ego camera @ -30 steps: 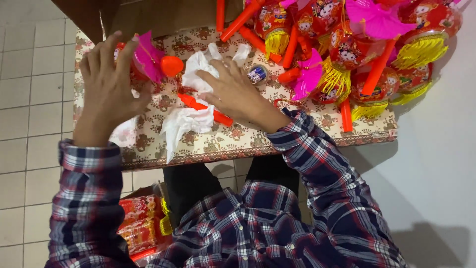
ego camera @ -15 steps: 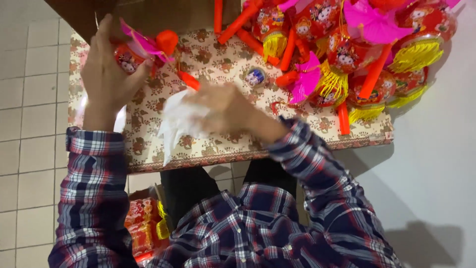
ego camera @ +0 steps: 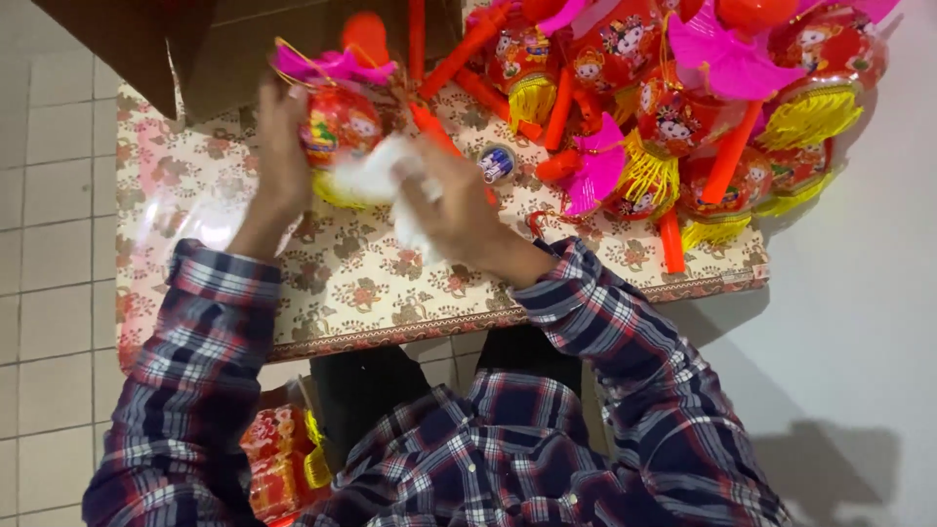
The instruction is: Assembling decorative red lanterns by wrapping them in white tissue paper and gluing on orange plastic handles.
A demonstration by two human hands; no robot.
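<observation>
- Two hands up at the far left part of the table (ego camera: 351, 293), both on one red lantern (ego camera: 337, 125).
- Left hand (ego camera: 278, 161) wrapped round the lantern's left side, fingers curled on it; lifted higher and closer to the brown cardboard box (ego camera: 244, 49) than half a second ago.
- Right hand (ego camera: 454, 200) gripping a crumpled white cloth (ego camera: 376, 181), pressed against the lantern's right side; half a second back, lower on the tabletop, apart from the lantern.
- Lantern now held above the far edge, pink fan-shaped top (ego camera: 332, 66) and orange handle tip (ego camera: 366, 34) over it; yellow tassel only just showing under the cloth.
- Heap of like lanterns (ego camera: 673, 107) with yellow tassels and orange sticks unchanged at the far right corner.
- Small round blue-and-white object (ego camera: 496, 162) lying between hands and heap, too small to identify.
- Right fingers blurred by motion; exact grip on cloth hard to read.
- Clear plastic wrap (ego camera: 210, 220) faint near the left edge, outline unclear.
- More red and yellow packaged goods (ego camera: 278, 464) under the table, partly hidden by plaid sleeve (ego camera: 185, 390).
- Heap cut off by top edge of view.
</observation>
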